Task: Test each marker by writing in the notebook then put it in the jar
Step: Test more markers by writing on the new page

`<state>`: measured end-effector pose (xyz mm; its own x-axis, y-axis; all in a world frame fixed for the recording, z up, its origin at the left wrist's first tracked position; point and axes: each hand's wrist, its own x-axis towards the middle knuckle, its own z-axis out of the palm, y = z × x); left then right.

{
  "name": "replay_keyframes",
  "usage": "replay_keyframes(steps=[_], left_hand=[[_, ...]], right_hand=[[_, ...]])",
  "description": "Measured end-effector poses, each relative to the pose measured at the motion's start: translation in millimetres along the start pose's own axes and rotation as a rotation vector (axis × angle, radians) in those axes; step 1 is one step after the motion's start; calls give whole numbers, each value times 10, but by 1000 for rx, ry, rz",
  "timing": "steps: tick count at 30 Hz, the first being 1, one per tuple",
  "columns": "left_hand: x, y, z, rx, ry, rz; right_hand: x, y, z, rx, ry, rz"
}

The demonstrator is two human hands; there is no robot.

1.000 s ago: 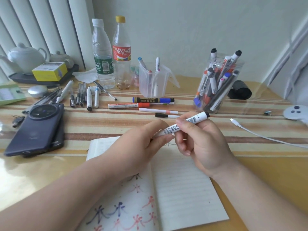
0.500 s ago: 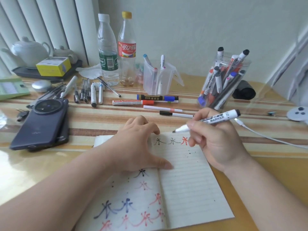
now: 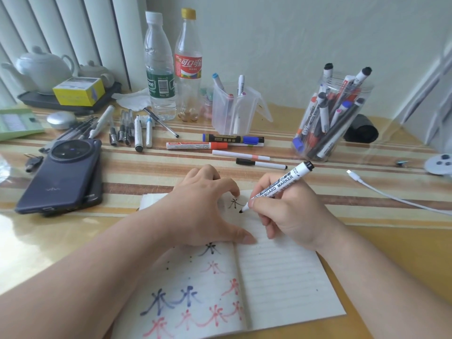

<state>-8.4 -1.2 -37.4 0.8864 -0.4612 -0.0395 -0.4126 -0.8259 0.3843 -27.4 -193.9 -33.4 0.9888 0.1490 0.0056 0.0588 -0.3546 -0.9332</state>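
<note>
my right hand pinches the marker low on its barrel, thumb and forefinger just behind the tip and the other fingers curled under. the black tip sits at the top of the right page of the notebook, just beside a black character. my left hand is spread and arched, fingertips and thumb pressing the pages flat near the spine. the marker looks light, stiff and smooth-sided, so i judge a gentle pinch near the tip is enough for writing. for the drop into the jar, well apart on my right and already crowded, i'd hold it mid-barrel. i cannot tell where its cap is, and the bare tip could smear.
</note>
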Motion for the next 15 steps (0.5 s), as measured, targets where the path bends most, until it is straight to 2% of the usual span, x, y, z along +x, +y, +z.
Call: replay_keyframes(steps=[10,15], left_hand=[[-9,5,-9,9,-1,0],[-10,13,-17,9,-8,-7]], right_hand=[[-24,-49,18,-119,-19,-19],[-28,-51,16,-93,-14,41]])
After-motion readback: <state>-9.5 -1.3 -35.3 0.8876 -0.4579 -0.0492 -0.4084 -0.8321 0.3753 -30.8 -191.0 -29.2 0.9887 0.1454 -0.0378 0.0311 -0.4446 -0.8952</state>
